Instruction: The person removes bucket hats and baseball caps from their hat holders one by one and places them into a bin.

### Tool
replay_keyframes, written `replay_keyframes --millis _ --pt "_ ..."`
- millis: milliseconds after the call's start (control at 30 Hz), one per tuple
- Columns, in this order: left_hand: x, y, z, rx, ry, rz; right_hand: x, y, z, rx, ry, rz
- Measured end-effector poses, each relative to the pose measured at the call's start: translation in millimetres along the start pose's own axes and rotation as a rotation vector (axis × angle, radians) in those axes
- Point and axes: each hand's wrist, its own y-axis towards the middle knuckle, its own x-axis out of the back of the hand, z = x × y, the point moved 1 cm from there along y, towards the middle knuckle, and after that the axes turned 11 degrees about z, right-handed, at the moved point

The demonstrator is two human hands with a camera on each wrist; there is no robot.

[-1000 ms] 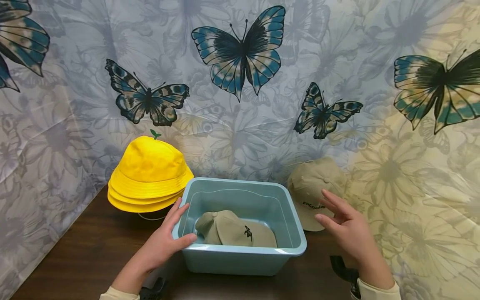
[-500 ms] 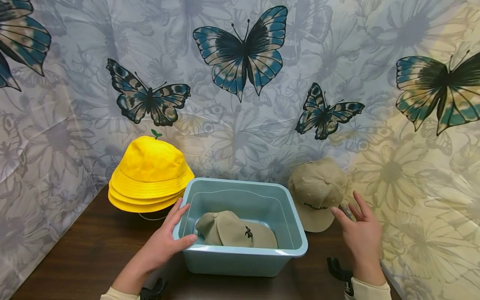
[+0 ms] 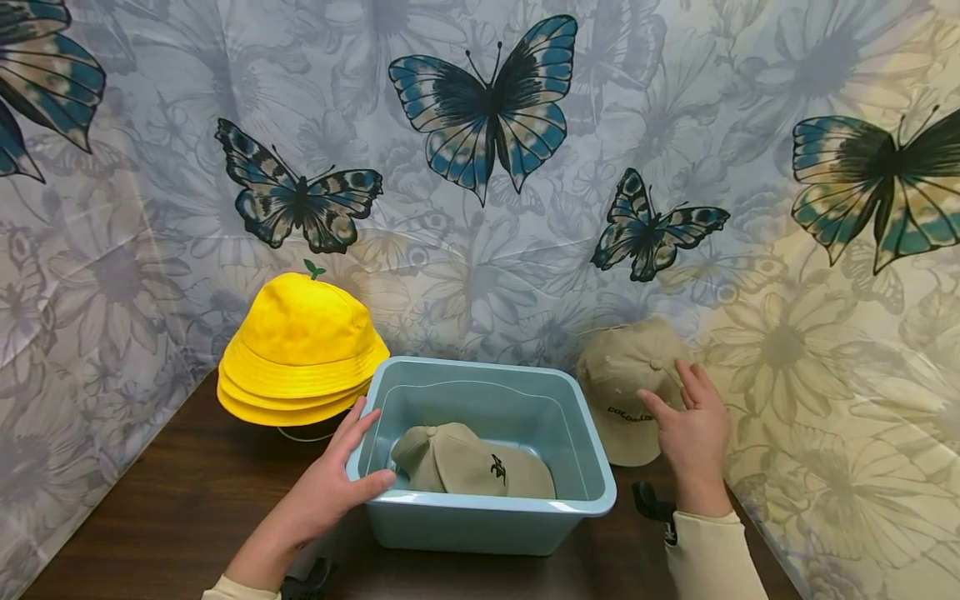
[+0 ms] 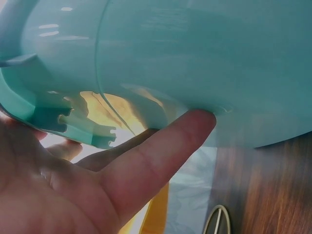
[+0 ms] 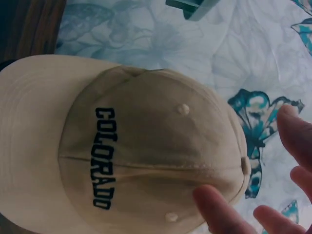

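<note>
COLORADO baseball cap (image 5: 141, 141) seems light, soft, stiffer-brimmed; likely best pinched by its crown; right hand (image 3: 693, 429) loosely spread there, contact unclear; left hand (image 3: 335, 473) straight-fingered against the blue tub (image 3: 472, 529).

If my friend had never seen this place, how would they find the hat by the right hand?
Look for the blue bin on the dark table. Just right of it, by the person's right hand, is a tan cap. It says COLORADO in dark letters, while the cap inside the bin shows a small black emblem instead.
</note>
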Motion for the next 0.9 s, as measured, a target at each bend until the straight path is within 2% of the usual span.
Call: replay_keyframes --millis 133,267,400,533,633,733,900 --pt "0.7 -0.2 -0.3 0.006 0.004 -0.004 -5 5.8 1 0.016 -0.138 -0.008" --pt "0.8 -0.5 -0.3 0.005 0.002 -0.005 -10 11.4 1 -0.002 -0.206 -0.016" --pt "0.2 -0.6 0.3 0.001 -0.012 0.0 -11 15.7 -4 -0.036 -0.187 -0.024" --pt "-0.3 -0.4 0.3 -0.002 -0.015 0.003 -9 19.4 -11 -0.084 -0.07 -0.012" --pt "0.1 -0.4 -0.4 -0.002 -0.012 0.003 -7 22.3 -15 -0.09 0.0 -0.014" --pt "0.3 -0.3 -1.3 0.001 -0.011 0.002 -7 24.6 -19 -0.044 -0.015 -0.035" --pt "0.2 -0.1 -0.5 0.0 -0.009 0.002 -12 27.0 -27 0.031 -0.105 -0.123"
